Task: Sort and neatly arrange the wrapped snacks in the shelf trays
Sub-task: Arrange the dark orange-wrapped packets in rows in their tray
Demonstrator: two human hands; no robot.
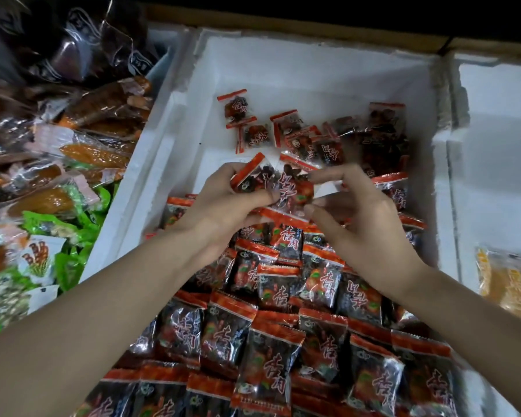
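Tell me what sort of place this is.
Probably a shop's loose-snack shelf: white foam trays side by side, one heaped with identical red-and-black packets, its neighbour with orange and green wrapped snacks.

Both hands, left hand [223, 203] and right hand [358, 218], around red-black snack packets [283, 188] above foam tray [283, 67].

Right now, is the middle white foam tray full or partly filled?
Partly filled: red-and-black packets cover the near half of the tray; bare foam shows at the back.
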